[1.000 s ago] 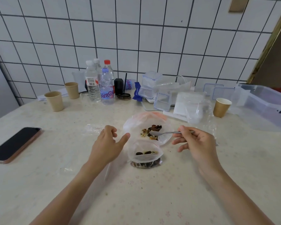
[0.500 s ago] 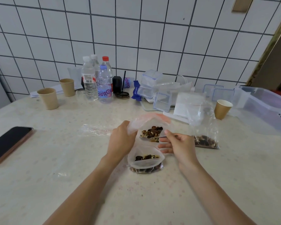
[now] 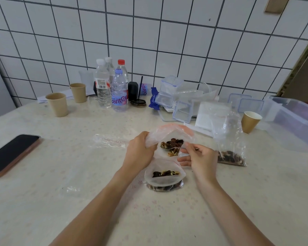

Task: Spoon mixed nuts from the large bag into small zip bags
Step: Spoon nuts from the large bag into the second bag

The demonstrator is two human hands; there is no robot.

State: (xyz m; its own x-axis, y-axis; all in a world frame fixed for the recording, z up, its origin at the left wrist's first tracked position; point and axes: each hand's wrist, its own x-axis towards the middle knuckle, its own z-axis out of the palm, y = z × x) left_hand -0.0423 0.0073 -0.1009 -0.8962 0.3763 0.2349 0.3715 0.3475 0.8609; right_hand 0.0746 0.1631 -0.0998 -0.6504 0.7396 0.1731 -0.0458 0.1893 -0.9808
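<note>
The large clear bag [image 3: 174, 130] with a pink zip rim lies open at the table's middle, mixed nuts [image 3: 172, 143] showing inside. My left hand [image 3: 140, 151] grips its left rim and holds the mouth open. My right hand [image 3: 199, 155] holds a metal spoon [image 3: 167, 147] whose bowl is down among the nuts. Just in front stands a small zip bag [image 3: 164, 178], open, with nuts in its bottom. A second small bag [image 3: 229, 139] with nuts at its base stands to the right. An empty flat bag [image 3: 110, 141] lies to the left.
A black phone [image 3: 12, 153] lies at the left. Paper cups [image 3: 57, 104] [image 3: 250, 121], water bottles [image 3: 119, 91], clear lidded boxes [image 3: 169, 91] and a large plastic tub [image 3: 297, 119] line the back and right by the tiled wall.
My left hand moved forward and took hold of the large bag's rim. My right hand pushed the spoon deeper into the nuts. The view shifted, so the right-hand bag's nuts now show.
</note>
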